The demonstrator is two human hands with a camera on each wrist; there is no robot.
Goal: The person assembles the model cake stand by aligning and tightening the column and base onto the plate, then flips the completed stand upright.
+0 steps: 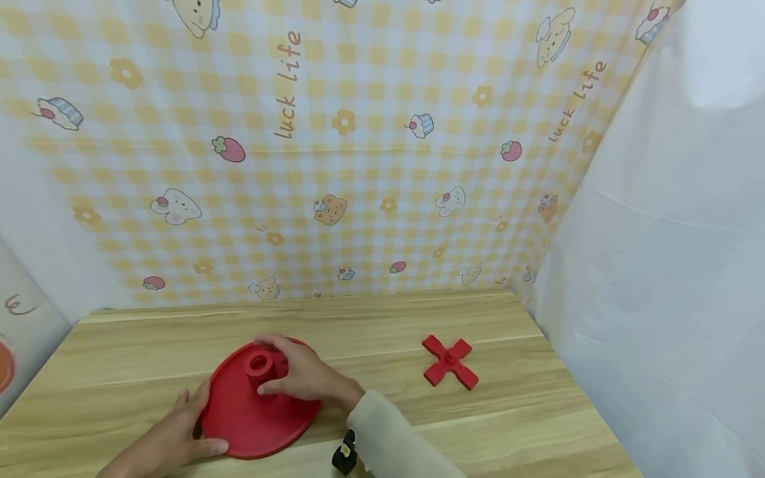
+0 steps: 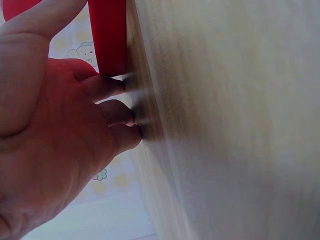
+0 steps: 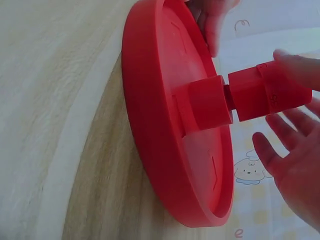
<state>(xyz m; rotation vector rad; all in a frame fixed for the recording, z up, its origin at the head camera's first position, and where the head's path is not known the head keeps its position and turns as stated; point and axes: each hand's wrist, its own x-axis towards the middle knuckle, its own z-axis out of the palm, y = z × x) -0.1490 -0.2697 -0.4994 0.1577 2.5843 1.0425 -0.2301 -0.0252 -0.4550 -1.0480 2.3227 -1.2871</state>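
Observation:
A round red base [image 1: 251,425] with a raised rim stands on the table, tilted toward the viewer in the head view. My left hand [image 1: 179,425] holds its left edge, thumb in front and fingers farther back; the left wrist view shows fingertips beside the rim, down at the wood. Over the base's central post [image 3: 209,102] sits a hollow red cylinder [image 3: 267,92], a narrow neck showing between them. My right hand [image 1: 305,373] is loosely round this cylinder: the thumb overlaps its near side, while the visible fingers spread on the far side.
A red cross-shaped piece [image 1: 450,362] with a raised middle lies to the right on the wooden table [image 1: 382,325]. Behind stands a yellow checked cloth [image 1: 370,166], with a white cloth [image 1: 651,285] at the right. A small black object [image 1: 344,454] is by the right sleeve.

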